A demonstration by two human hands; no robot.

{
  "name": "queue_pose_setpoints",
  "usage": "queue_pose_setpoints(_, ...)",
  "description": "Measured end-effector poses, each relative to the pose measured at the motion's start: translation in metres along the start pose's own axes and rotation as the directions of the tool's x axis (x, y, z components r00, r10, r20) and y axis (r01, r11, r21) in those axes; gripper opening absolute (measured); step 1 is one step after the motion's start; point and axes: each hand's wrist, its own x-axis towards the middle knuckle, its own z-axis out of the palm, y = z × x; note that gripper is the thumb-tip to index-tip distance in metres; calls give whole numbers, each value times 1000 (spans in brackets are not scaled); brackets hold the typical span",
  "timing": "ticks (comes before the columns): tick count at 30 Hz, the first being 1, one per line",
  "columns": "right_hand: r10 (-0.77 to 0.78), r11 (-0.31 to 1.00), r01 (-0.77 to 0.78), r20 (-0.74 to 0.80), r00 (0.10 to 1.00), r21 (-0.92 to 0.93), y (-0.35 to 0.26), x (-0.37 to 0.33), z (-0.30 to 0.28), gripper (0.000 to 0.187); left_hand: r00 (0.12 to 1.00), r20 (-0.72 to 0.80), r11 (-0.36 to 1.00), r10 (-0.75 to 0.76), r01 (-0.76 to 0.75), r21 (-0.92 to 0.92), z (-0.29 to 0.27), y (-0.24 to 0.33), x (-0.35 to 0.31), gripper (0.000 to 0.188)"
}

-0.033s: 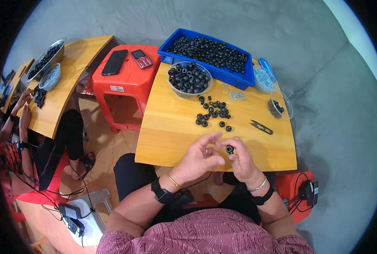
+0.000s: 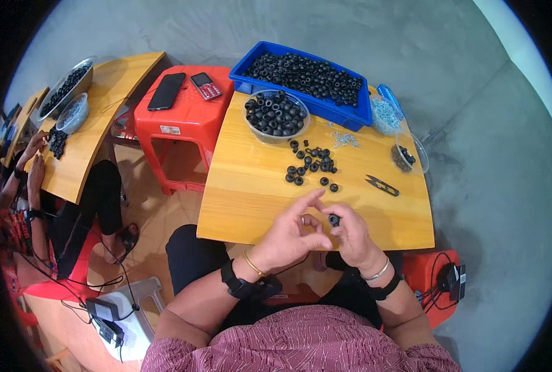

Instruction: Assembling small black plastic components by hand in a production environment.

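Above the near edge of the wooden table, my right hand [image 2: 355,239] pinches a small round black part [image 2: 333,219] with a hollow centre between thumb and fingers. Beside it my left hand [image 2: 290,232] is open, thumb and fingers curved apart, the fingertips close to the right hand's. Beyond both hands lies a loose group of similar black parts [image 2: 314,165]. Thread snips [image 2: 382,185] rest to the right of that group. A clear bowl of larger black caps [image 2: 276,131] stands at the far left, touching or close to a blue tray [image 2: 239,79] heaped with small black pieces.
Small silvery pieces [image 2: 345,139] lie near a tub of pale-blue bits [image 2: 386,118]. A clear cup [image 2: 420,155] with a few black parts sits at the right edge. Left stands a red stool [image 2: 186,133] with two phones; a co-worker's hands [image 2: 37,155] work at another table.
Both hands shift very slightly; the black part in my right hand moves a little to the left. Nothing is let go or picked up.
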Motion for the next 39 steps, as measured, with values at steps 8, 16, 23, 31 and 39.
queue_pose_setpoints(8, -102, 994, 101, -26, 994, -35, 16, -9, 16, 22, 927, 204, 566, 316, -356, 744, -1, -9, 4, 48)
queue_pose_setpoints(16, -80, 997, 80, -18, 997, 13, 23, -13, 23, 19, 926, 200, 556, 319, -354, 752, -5, -11, 4, 41)
queue_pose_setpoints(23, -68, 996, 69, -30, 997, 53, 19, -12, 19, 18, 946, 157, 601, 284, -303, 739, -3, -13, 5, 40)
queue_pose_setpoints(31, 77, 964, -71, -14, 997, 255, 5, -20, -2, 23, 969, 74, 970, -237, 240, -36, -11, -2, 3, 23)
queue_pose_setpoints(39, -56, 982, 40, 81, 995, 184, -26, -11, -25, 26, 973, 5, 973, -231, 231, -11, 17, 8, -7, 11)
